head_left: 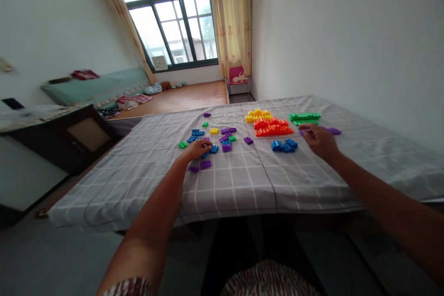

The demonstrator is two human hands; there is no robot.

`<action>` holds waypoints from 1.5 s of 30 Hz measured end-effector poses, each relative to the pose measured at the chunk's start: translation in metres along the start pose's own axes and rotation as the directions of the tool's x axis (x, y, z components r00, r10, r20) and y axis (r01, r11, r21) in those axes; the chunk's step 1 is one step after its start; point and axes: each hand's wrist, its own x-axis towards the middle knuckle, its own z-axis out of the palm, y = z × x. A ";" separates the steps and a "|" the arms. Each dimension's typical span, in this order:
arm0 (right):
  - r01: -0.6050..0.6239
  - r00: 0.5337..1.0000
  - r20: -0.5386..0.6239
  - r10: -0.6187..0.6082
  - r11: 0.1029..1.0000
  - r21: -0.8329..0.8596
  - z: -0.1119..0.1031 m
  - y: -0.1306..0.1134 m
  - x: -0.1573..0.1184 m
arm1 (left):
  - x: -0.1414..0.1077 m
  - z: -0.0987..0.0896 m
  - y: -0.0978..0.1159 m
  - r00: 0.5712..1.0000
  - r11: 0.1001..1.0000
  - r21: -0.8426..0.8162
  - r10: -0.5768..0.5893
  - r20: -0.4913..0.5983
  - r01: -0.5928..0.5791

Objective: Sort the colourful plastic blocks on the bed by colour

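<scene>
My left hand (200,149) rests at the loose mixed pieces, its fingers bent beside a blue piece (214,149); what they grip, if anything, is too small to tell. Purple pieces (205,164) lie just below it. My right hand (319,139) is over the purple pieces (331,131) at the right, fingers bent, and its grip cannot be made out. Green pieces (305,116) sit in rows just behind it. To its left are a blue group (284,146), an orange-red pile (273,127) and a yellow pile (258,115).
A grey checked cloth (239,189) covers the bed-like surface under the pieces. A dark cabinet (74,136) stands at the left. Farther back are a brown mat (194,95) and a pink chair (237,74); a white wall (347,46) borders the right.
</scene>
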 end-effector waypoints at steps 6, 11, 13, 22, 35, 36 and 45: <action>0.242 0.869 0.352 -0.347 0.920 0.309 0.077 -0.144 0.011 | -0.014 0.008 0.001 0.981 0.993 -0.111 -0.059 -0.183 0.039; 0.391 0.758 0.472 -0.450 0.893 0.223 0.128 -0.200 0.014 | -0.025 0.001 -0.008 0.966 0.990 -0.136 -0.081 -0.247 0.048; 0.429 0.731 0.516 -0.446 0.889 0.160 0.136 -0.208 0.016 | -0.028 -0.002 -0.008 0.964 0.979 -0.199 -0.087 -0.252 0.036; 0.431 0.666 0.523 -0.532 0.847 0.312 0.115 -0.215 0.002 | -0.042 -0.027 0.024 0.937 0.933 -0.336 0.227 0.265 -0.131; 0.404 0.643 0.547 -0.536 0.844 0.353 0.120 -0.213 -0.010 | -0.060 -0.023 0.060 0.934 0.975 -0.009 0.214 0.287 -0.220; 0.408 0.634 0.537 -0.556 0.831 0.378 0.120 -0.209 -0.009 | -0.058 -0.019 0.063 0.944 0.976 0.020 0.205 0.259 -0.218; 0.300 0.648 0.591 -0.480 0.875 0.380 0.098 -0.177 -0.010 | -0.052 -0.018 0.080 0.898 0.986 0.043 0.128 0.422 -0.161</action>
